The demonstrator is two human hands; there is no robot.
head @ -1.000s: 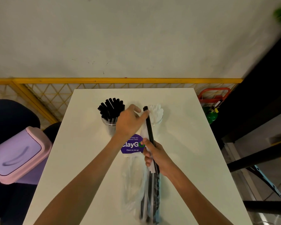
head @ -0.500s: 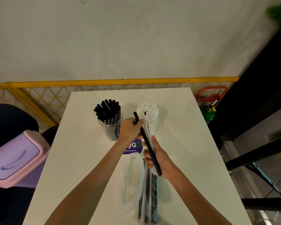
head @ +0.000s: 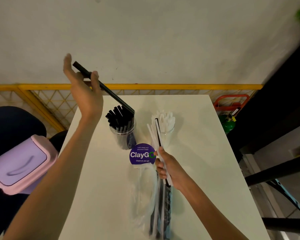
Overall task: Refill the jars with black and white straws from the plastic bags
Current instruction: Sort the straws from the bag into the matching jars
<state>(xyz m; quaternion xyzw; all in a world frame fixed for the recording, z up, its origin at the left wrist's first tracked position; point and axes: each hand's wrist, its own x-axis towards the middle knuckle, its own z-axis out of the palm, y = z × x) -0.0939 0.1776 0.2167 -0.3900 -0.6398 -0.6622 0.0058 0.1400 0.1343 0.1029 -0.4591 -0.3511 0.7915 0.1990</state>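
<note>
- One single black straw (head: 109, 93) slants down from the raised left hand (head: 84, 89), which pinches it between thumb and fingers. Its lower tip is at the mouth of the black-straw jar (head: 124, 134).
- The right hand (head: 167, 168) is clenched around a bunch of straws (head: 156, 135): one black among several white, too overlapped to count. The bunch points up in front of the white-straw jar (head: 165, 126).
- The two jars stand upright side by side, apart, on the far half of the worktop (head: 208, 153). Both are crowded with straws.
- Two plastic bags lie lengthwise at the near edge: a clear bag (head: 139, 193), touching a bag of dark straws (head: 166, 207) on its right.
- One purple ClayGo sticker (head: 142, 155) sits between jars and bags.
- Bare worktop flanks the jars on both sides.
- One pink-rimmed bin (head: 19, 163) stands beside the left edge, and a yellow railing (head: 163, 86) runs beyond the far edge.
</note>
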